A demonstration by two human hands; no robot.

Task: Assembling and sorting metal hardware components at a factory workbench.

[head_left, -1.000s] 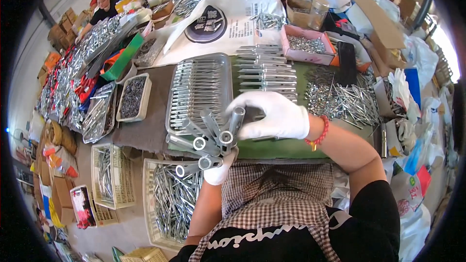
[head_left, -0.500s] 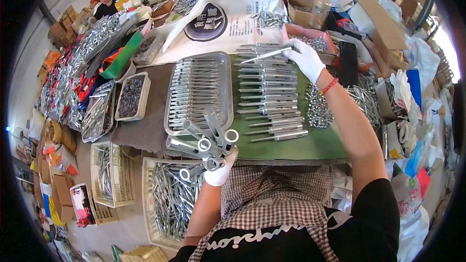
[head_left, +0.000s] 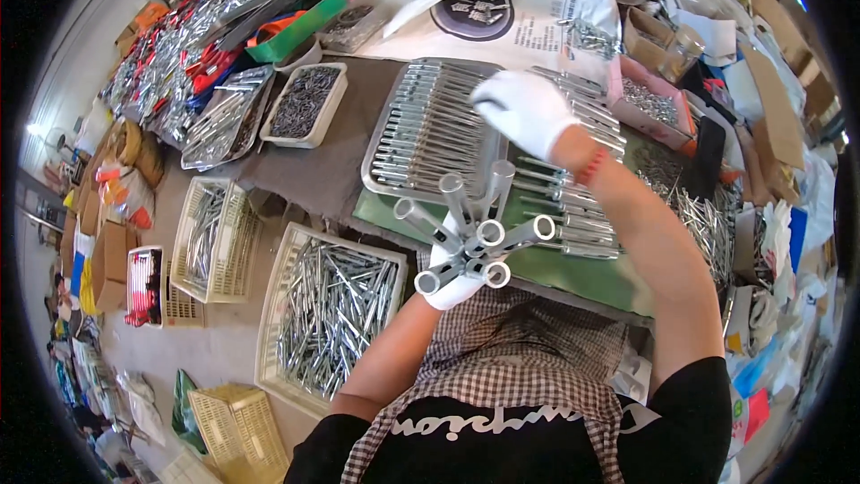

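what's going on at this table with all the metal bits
A person in white gloves is handling metal hardware at a crowded workbench. The left hand grips a fanned bundle of short silver metal tubes, open ends up. The right hand hovers, blurred, over a grey metal tray of silver rods laid in rows, on a green mat. A cream plastic basket of loose silver rods sits below the bench edge.

Workbench (head_left: 349, 170) under brown cloth, green mat (head_left: 591, 273) at near edge. Directly on it: metal tray (head_left: 421, 130) of tubes just left of right-hand fingers (head_left: 502, 103), loose tube rows (head_left: 573, 215) below them, white screw tray (head_left: 305, 103) far left, pink box (head_left: 649, 103) right, white sack (head_left: 511, 9) beyond.
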